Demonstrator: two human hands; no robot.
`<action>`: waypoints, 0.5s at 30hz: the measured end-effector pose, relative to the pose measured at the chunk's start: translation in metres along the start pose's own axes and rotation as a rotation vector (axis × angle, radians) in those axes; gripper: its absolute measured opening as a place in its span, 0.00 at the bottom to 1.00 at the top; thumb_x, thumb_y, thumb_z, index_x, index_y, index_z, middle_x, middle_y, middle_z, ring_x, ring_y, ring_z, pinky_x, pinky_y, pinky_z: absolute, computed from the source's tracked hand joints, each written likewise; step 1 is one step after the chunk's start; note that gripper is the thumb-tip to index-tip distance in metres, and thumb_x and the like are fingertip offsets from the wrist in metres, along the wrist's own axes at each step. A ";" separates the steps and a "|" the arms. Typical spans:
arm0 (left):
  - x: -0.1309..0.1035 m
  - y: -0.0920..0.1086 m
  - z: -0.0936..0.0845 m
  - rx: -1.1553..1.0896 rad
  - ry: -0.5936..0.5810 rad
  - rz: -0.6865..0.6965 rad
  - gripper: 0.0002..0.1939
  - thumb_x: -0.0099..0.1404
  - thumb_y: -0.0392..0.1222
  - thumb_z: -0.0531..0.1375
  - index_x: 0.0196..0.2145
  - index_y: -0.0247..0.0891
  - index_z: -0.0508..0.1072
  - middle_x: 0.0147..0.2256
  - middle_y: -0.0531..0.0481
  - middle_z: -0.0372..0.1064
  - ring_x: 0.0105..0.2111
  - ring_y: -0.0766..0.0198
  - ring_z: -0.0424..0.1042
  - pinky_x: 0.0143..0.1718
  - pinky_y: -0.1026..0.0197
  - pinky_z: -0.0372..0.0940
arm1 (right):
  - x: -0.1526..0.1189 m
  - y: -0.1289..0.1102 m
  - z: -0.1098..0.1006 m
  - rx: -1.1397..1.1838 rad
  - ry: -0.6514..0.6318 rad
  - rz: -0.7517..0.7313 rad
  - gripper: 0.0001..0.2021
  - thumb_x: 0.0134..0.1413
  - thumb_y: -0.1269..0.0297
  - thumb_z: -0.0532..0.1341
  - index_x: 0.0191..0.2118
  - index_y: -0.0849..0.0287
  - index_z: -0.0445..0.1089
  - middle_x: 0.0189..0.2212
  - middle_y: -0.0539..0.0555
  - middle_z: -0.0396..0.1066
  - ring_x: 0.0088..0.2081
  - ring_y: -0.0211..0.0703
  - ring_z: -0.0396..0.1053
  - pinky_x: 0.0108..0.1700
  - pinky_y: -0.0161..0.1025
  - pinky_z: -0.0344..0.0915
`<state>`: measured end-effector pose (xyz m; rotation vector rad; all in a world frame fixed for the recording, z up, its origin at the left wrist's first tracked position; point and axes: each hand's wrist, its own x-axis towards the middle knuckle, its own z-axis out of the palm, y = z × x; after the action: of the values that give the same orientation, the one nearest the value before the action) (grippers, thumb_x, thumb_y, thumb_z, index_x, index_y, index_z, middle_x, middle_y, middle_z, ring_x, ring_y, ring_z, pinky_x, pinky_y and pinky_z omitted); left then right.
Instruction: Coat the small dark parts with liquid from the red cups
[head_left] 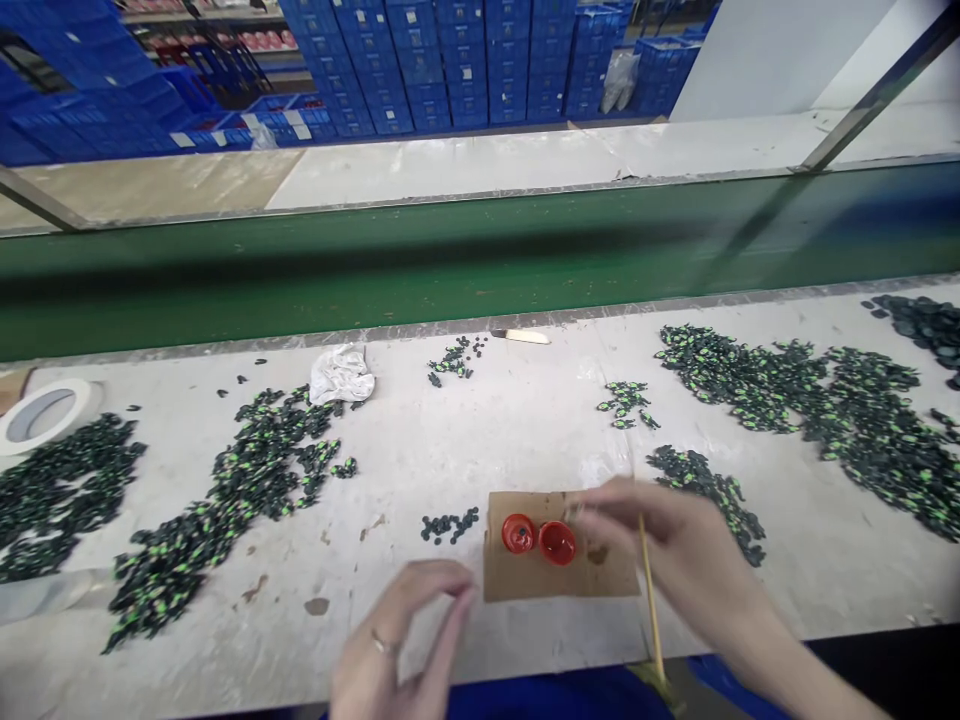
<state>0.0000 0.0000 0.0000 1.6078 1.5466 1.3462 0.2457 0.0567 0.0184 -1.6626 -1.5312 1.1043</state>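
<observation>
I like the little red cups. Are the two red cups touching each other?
Touching. The head view shows the left red cup and the right red cup meeting edge to edge on the cardboard, with no gap showing.

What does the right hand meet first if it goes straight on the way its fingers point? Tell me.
Probably the open red cap on the cardboard piece: the right hand points left, fingertips just short of it; depth is unclear.
</observation>
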 end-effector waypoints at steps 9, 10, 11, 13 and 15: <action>-0.012 -0.065 -0.008 0.384 -0.092 -0.102 0.03 0.71 0.40 0.65 0.41 0.42 0.79 0.39 0.49 0.77 0.39 0.58 0.78 0.44 0.60 0.71 | 0.056 0.073 -0.029 -0.371 0.356 -0.223 0.18 0.63 0.46 0.63 0.37 0.56 0.81 0.42 0.62 0.81 0.50 0.62 0.73 0.54 0.60 0.70; -0.013 -0.068 -0.004 0.395 -0.096 -0.092 0.03 0.71 0.40 0.64 0.42 0.42 0.79 0.40 0.49 0.77 0.39 0.59 0.79 0.45 0.60 0.71 | 0.051 0.073 -0.030 -0.390 0.387 -0.260 0.17 0.65 0.48 0.62 0.39 0.56 0.81 0.43 0.62 0.80 0.51 0.61 0.72 0.55 0.59 0.69; -0.014 -0.070 -0.001 0.405 -0.101 -0.078 0.04 0.72 0.40 0.64 0.42 0.42 0.79 0.40 0.49 0.77 0.39 0.58 0.79 0.44 0.59 0.72 | 0.047 0.073 -0.029 -0.403 0.409 -0.291 0.16 0.66 0.50 0.61 0.40 0.55 0.80 0.44 0.61 0.80 0.51 0.60 0.72 0.55 0.58 0.69; -0.015 -0.074 0.002 0.427 -0.112 -0.047 0.05 0.72 0.41 0.63 0.44 0.42 0.79 0.40 0.48 0.78 0.38 0.58 0.80 0.42 0.59 0.74 | 0.038 0.072 -0.029 -0.419 0.426 -0.336 0.13 0.68 0.53 0.61 0.42 0.54 0.79 0.42 0.58 0.80 0.48 0.56 0.73 0.52 0.54 0.71; -0.016 -0.077 0.003 0.447 -0.118 -0.025 0.06 0.73 0.40 0.63 0.44 0.41 0.79 0.40 0.48 0.78 0.38 0.58 0.80 0.41 0.59 0.74 | 0.030 0.072 -0.028 -0.423 0.427 -0.356 0.11 0.68 0.55 0.61 0.42 0.53 0.79 0.41 0.56 0.80 0.45 0.53 0.74 0.49 0.51 0.71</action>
<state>-0.0270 0.0013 -0.0738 1.8799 1.8780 0.9117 0.3041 0.0787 -0.0364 -1.6583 -1.7488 0.2254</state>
